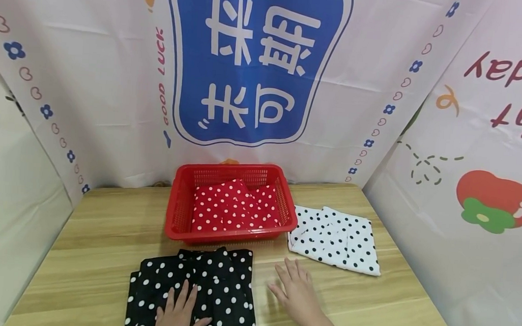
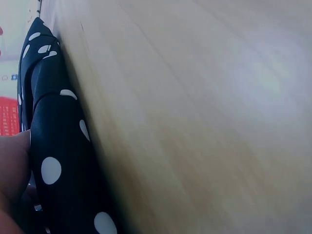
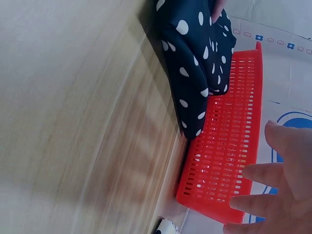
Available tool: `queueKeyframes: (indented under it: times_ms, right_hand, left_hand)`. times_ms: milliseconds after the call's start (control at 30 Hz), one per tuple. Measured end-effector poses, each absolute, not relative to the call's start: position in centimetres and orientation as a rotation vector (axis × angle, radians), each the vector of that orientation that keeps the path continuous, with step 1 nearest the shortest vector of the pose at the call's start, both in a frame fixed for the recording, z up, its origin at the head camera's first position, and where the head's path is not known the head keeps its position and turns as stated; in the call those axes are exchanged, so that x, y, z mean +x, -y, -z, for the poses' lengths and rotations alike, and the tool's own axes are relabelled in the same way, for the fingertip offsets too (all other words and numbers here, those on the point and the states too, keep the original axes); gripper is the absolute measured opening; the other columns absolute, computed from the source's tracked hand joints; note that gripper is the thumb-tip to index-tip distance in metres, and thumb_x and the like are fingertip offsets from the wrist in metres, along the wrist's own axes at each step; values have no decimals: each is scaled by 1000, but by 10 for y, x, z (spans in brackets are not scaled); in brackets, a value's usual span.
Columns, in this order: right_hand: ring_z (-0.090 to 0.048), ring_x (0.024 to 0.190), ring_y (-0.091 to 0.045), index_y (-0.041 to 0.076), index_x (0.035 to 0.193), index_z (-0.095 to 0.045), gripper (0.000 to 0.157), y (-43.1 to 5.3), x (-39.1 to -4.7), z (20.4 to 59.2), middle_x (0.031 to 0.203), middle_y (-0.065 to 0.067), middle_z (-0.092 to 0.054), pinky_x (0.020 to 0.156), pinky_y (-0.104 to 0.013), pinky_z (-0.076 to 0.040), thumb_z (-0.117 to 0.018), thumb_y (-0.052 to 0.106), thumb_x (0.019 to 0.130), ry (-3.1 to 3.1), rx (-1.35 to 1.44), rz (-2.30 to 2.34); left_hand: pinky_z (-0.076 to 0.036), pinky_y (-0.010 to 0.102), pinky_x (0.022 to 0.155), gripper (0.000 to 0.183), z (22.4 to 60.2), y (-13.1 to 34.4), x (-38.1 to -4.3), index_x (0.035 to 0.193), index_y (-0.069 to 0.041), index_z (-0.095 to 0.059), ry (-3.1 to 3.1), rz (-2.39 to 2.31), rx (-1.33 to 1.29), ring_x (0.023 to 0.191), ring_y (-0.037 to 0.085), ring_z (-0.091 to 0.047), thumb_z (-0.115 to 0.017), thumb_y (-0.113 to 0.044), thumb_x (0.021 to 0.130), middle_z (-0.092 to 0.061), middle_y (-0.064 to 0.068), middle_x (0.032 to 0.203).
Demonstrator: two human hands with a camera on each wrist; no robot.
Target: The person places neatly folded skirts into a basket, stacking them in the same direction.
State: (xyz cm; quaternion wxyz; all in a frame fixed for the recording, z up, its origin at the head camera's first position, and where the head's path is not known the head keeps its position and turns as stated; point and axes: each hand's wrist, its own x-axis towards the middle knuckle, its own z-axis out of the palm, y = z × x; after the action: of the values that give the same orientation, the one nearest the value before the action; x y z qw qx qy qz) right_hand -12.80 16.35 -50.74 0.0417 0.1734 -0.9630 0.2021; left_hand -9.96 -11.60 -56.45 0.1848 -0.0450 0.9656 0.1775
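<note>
A folded black garment with white polka dots (image 1: 231, 299) lies at the front of the table. My left hand (image 1: 176, 316) rests on it with fingers spread; in the left wrist view the edge of the black cloth (image 2: 63, 146) fills the left side. To the right of the garment, my right hand (image 1: 298, 295) is held over the wood, fingers spread and nothing in them. A red plastic basket (image 1: 176, 203) stands behind the black garment and holds a folded red cloth with white dots (image 1: 223, 205). Beside the basket lies a folded white cloth with black dots (image 1: 336, 241).
The wooden table (image 1: 103, 223) carries all of these. A printed white curtain (image 1: 122, 101) with a blue emblem hangs along its back edge, and another printed sheet (image 1: 421, 230) hangs at the right. The white cloth's left edge sits close against the basket.
</note>
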Motion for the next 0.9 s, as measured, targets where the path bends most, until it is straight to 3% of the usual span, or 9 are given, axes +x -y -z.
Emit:
queueKeyframes:
  times_ms: [900]
  right_hand:
    - [-38, 128, -53, 2, 126, -62, 49, -161, -123, 519, 138, -25, -49, 98, -70, -33, -60, 39, 94, 3011, 553, -562]
  left_hand:
    - [-30, 74, 95, 87, 554, 79, -99, 139, 4, -45, -2689, -667, -30, 131, 59, -27, -72, -53, 79, -37, 27, 146]
